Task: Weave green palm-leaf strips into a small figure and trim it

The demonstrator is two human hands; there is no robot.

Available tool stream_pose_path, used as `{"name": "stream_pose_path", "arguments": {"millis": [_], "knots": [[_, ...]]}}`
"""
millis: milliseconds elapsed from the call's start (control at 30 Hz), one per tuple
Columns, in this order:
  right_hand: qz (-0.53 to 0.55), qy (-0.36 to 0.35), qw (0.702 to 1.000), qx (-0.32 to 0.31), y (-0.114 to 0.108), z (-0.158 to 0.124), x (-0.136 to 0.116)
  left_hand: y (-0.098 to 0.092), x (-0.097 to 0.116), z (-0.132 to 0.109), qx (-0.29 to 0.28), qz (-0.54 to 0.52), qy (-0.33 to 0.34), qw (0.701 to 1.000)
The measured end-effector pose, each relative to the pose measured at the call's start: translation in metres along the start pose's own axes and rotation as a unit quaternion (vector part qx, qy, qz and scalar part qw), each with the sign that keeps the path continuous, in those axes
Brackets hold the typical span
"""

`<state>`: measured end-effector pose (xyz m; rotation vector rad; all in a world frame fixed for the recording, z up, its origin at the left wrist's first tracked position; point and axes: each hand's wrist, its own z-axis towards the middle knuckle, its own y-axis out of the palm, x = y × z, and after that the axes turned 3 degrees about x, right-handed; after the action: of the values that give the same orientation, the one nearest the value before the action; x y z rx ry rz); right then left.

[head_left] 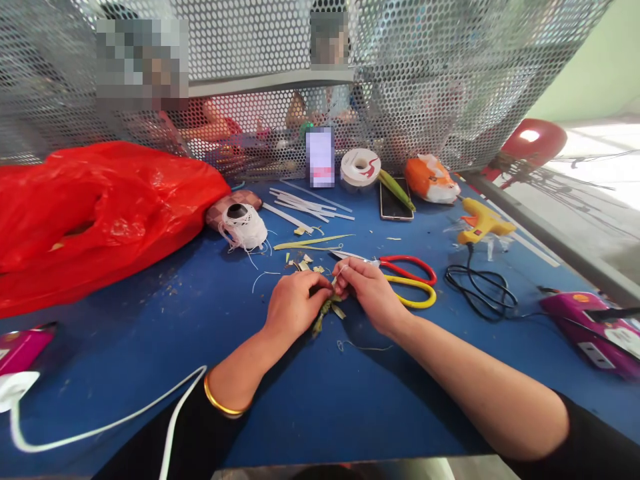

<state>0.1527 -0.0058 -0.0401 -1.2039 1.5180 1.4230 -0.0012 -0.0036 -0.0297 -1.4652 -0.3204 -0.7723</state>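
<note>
Close together above the blue table [280, 400], both hands work on a small green braided piece [324, 312] that looks like plant leaf. My left hand [300, 300] is closed around its upper part, while its lower end and short loose strips show below the fingers. My right hand [367, 290] pinches at the top, with a thin pale thread [342, 269] by the fingertips. Scissors [407, 280] with one red and one yellow handle lie just beyond my right hand. Cut leaf scraps [303, 263] and long yellow-green strips [313, 244] are scattered past my fingers.
A red plastic bag [115, 220] and white thread bundle [245, 227] stand left. White glue sticks [310, 205], a ribbon spool [361, 167] and phone [397, 200] lie behind. A yellow glue gun [484, 221], its cord and a purple power strip [595, 330] are right. A perforated metal screen [250, 40] borders the back.
</note>
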Motion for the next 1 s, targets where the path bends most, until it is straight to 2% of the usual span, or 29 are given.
{"name": "stream_pose_path", "arguments": {"millis": [133, 433, 633, 833, 1000], "knots": [[0.026, 0.010, 1.000, 0.002, -0.0006, 0.0006, 0.0006, -0.0013, 0.0003, 0.0012, -0.019, -0.002, -0.013, 1.000], [0.035, 0.027, 0.999, 0.019, -0.0009, 0.0010, 0.0006, -0.0054, 0.0010, 0.0006, -0.034, -0.101, -0.076, 0.991], [0.038, 0.033, 0.998, 0.025, -0.0010, 0.0011, -0.0020, -0.0042, 0.0048, -0.0034, -0.039, -0.047, -0.045, 0.997], [0.034, 0.033, 0.999, 0.020, -0.0004, 0.0007, -0.0018, -0.0018, 0.0031, -0.0016, -0.018, 0.001, 0.001, 1.000], [0.034, 0.037, 0.999, 0.020, -0.0002, 0.0012, -0.0007, -0.0020, 0.0035, -0.0002, -0.006, -0.024, -0.016, 1.000]]}}
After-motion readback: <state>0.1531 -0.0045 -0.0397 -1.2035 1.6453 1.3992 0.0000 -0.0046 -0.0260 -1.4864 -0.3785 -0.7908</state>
